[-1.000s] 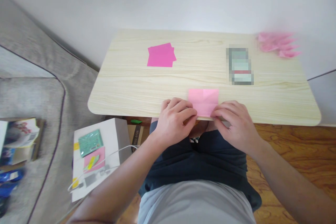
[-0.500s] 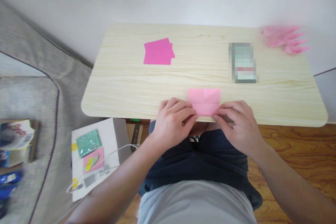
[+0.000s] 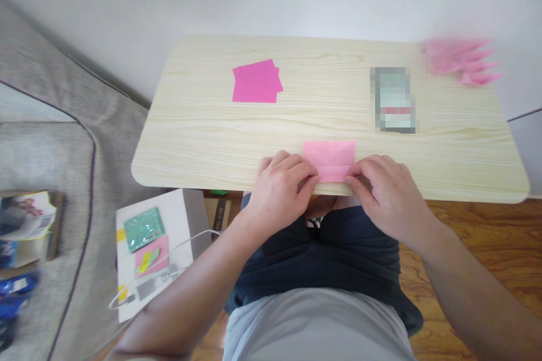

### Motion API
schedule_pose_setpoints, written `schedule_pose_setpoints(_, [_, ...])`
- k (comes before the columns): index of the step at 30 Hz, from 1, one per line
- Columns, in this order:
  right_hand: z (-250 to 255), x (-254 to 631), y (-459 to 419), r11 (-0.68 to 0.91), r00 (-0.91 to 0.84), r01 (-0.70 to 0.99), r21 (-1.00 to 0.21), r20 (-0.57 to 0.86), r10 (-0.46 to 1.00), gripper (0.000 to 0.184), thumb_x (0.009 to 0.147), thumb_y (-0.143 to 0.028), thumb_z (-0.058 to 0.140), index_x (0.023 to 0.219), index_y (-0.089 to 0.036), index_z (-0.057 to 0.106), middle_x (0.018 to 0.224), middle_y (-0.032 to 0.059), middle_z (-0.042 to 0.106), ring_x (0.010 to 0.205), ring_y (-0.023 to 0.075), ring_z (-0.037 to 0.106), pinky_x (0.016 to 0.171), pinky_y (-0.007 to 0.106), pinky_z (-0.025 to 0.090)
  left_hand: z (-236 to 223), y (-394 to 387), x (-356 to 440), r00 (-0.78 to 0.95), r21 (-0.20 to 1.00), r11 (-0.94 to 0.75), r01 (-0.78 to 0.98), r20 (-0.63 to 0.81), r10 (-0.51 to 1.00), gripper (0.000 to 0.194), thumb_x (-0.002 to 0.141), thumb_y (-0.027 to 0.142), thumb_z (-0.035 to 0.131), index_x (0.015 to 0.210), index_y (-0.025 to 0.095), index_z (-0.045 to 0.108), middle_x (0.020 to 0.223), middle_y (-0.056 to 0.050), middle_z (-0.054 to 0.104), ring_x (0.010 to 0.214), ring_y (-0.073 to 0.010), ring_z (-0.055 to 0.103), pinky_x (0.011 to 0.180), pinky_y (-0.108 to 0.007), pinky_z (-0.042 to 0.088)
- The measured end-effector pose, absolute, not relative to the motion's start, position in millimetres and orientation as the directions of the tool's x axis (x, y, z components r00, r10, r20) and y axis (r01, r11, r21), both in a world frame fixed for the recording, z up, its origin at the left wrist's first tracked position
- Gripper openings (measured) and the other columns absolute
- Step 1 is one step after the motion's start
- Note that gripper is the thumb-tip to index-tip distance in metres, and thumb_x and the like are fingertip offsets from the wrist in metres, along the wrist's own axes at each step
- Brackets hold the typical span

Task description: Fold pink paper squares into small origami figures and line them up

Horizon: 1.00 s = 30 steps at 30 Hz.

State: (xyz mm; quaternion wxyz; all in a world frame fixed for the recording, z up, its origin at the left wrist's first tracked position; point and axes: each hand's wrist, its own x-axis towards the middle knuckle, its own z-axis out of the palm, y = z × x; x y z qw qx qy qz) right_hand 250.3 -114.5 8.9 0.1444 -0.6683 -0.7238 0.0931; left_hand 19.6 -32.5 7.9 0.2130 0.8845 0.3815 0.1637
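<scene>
A light pink sheet of paper [image 3: 329, 159] with crease lines lies at the near edge of the wooden table [image 3: 203, 141]. My left hand [image 3: 283, 186] pinches its lower left corner between thumb and fingers. At the lower right corner, my right hand [image 3: 383, 194] pinches the same sheet. The fingertips hide both near corners. Farther back on the table, to the left, rest overlapping sheets of darker pink paper [image 3: 256, 82].
A pixelated rectangular object [image 3: 396, 100] lies right of centre on the table. Folded pink paper pieces [image 3: 461, 61] stand at the back right corner. To the lower left, a white box [image 3: 173, 211] carries a green packet [image 3: 144, 229] and a white cable. A grey sofa [image 3: 114, 152] stands at left.
The sheet's near edge has shifted slightly away from me, so the sheet looks a little shorter. Both hands have moved slightly forward with it, still pinching its corners.
</scene>
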Motion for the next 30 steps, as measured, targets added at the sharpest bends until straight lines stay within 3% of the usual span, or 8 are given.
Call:
schedule_pose_setpoints(15, [7.7, 254.2, -98.6, 0.100, -0.083, 0.929, -0.355, 0.063, 0.995, 0.013, 0.102, -0.031, 0.057, 0.096, -0.022, 0.064, 0.094, 0.0067, 0.069, 0.091, 0.0257, 0.062, 0.078, 0.039, 0.041, 9.6, -24.0, 29.4, 0.640, 0.455, -0.611, 0.648, 0.109, 0.760, 0.017, 0.102, 0.030, 0.056, 0.096, 0.024, 0.071, 0.099, -0.002, 0.074, 0.098, -0.0235, 0.061, 0.086, -0.041, 0.041])
schedule_pose_setpoints(22, [13.7, 260.6, -89.9, 0.160, -0.161, 0.891, -0.424, 0.035, 0.986, 0.014, 0.099, -0.036, 0.063, 0.097, -0.023, 0.067, 0.097, 0.0065, 0.070, 0.094, 0.0259, 0.063, 0.082, 0.040, 0.044, 8.4, -27.7, 28.7, 0.610, 0.442, -0.602, 0.665, 0.143, 0.779, 0.013, 0.097, 0.035, 0.064, 0.093, 0.024, 0.070, 0.101, -0.003, 0.071, 0.106, -0.0255, 0.058, 0.091, -0.042, 0.042])
schedule_pose_setpoints(27, [15.5, 266.1, -86.6, 0.187, -0.198, 0.871, -0.454, 0.024, 0.980, 0.014, 0.097, -0.037, 0.066, 0.096, -0.023, 0.067, 0.099, 0.0065, 0.071, 0.097, 0.0262, 0.064, 0.085, 0.040, 0.046, 6.4, -29.6, 25.7, 0.606, 0.465, -0.600, 0.651, 0.158, 0.780, 0.025, 0.090, 0.048, 0.074, 0.095, 0.024, 0.071, 0.105, -0.003, 0.071, 0.107, -0.0262, 0.057, 0.095, -0.043, 0.042])
schedule_pose_setpoints(30, [14.8, 266.3, -85.7, 0.186, -0.194, 0.878, -0.440, 0.027, 0.981, 0.014, 0.098, -0.036, 0.065, 0.095, -0.022, 0.066, 0.096, 0.0063, 0.070, 0.094, 0.0256, 0.063, 0.081, 0.039, 0.045, 5.5, -29.2, 24.9, 0.605, 0.474, -0.599, 0.645, 0.160, 0.780, 0.022, 0.091, 0.046, 0.073, 0.097, 0.025, 0.072, 0.107, -0.003, 0.071, 0.108, -0.0258, 0.057, 0.096, -0.043, 0.042])
